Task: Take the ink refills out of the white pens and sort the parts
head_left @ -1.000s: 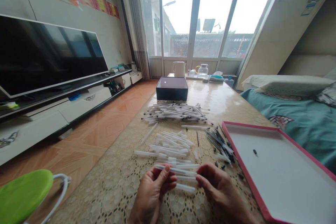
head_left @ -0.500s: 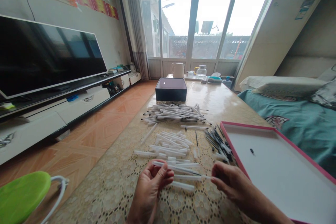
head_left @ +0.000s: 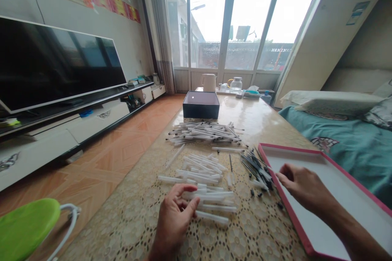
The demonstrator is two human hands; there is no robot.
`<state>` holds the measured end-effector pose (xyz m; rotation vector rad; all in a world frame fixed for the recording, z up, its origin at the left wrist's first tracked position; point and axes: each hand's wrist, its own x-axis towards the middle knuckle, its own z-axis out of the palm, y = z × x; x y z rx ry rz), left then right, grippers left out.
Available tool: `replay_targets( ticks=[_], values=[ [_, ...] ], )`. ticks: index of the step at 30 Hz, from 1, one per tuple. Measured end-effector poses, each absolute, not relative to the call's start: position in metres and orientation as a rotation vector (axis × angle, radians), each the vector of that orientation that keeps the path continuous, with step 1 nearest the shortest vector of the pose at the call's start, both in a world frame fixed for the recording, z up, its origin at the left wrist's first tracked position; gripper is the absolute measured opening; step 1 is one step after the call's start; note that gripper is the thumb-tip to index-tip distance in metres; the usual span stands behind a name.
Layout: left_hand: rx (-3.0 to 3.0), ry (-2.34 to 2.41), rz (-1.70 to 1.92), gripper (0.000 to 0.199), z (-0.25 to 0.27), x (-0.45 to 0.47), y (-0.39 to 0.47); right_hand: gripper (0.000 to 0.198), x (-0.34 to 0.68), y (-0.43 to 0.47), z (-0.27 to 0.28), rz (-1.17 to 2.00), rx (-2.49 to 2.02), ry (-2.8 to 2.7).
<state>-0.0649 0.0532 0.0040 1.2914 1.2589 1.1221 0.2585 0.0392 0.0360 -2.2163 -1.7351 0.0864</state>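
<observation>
My left hand (head_left: 179, 216) is at the near group of white pen barrels (head_left: 214, 208), thumb and forefinger apart beside the barrel ends; no barrel is plainly gripped. Over the left edge of the pink-rimmed tray (head_left: 266, 159), my right hand (head_left: 298, 181) is closed in a pinch. A thin pale pen refill (head_left: 267, 166) sticks out from its fingertips toward the pile of dark-tipped refills (head_left: 252, 163). More clear barrels (head_left: 203, 165) lie loosely stacked in front of my left hand. Small black plugs (head_left: 252, 192) are scattered between the refills and the tray.
Farther up the patterned table (head_left: 128, 212) lies a heap of pens with refills inside (head_left: 205, 132), before a dark open box (head_left: 200, 110). A jug (head_left: 208, 82) and glass pot (head_left: 235, 84) stand at the far end. A green stool (head_left: 30, 228) is at left.
My right hand has moved right and away from me, from the barrels to the tray edge, with a refill. My left fingers have opened off the barrel they held.
</observation>
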Motion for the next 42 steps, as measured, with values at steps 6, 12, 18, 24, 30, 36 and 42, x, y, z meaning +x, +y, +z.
replay_targets(
  ticks=[6, 12, 18, 24, 30, 36, 42],
  values=[
    [1.188, 1.248, 1.214, 0.037, 0.01, -0.063, 0.053, 0.018, 0.237, 0.067, 0.023, -0.254, -2.461, -1.6],
    [1.042, 1.269, 1.233, 0.033, 0.011, -0.063, 0.053, 0.018, 0.21, 0.093, 0.027, -0.383, -2.23, -1.815],
    [1.098, 1.305, 1.334, 0.029, 0.011, -0.056, 0.047, 0.022, 0.183, 0.143, 0.015, -0.315, -2.059, -2.107],
    [1.053, 1.288, 1.359, 0.027, 0.014, -0.053, 0.045, 0.013, 0.176, 0.166, 0.0, -0.34, -2.085, -2.176],
    [1.127, 1.321, 1.309, 0.023, 0.011, -0.055, 0.043, 0.015, 0.174, 0.162, 0.014, -0.391, -2.032, -2.168],
    [1.294, 1.322, 1.337, 0.018, 0.008, -0.054, 0.04, 0.015, 0.159, 0.089, 0.028, -0.353, -1.822, -2.227],
    [1.775, 1.149, 1.387, 0.027, 0.01, -0.051, 0.031, 0.013, 0.14, 0.007, -0.01, -0.008, -1.568, -2.279]
  ],
)
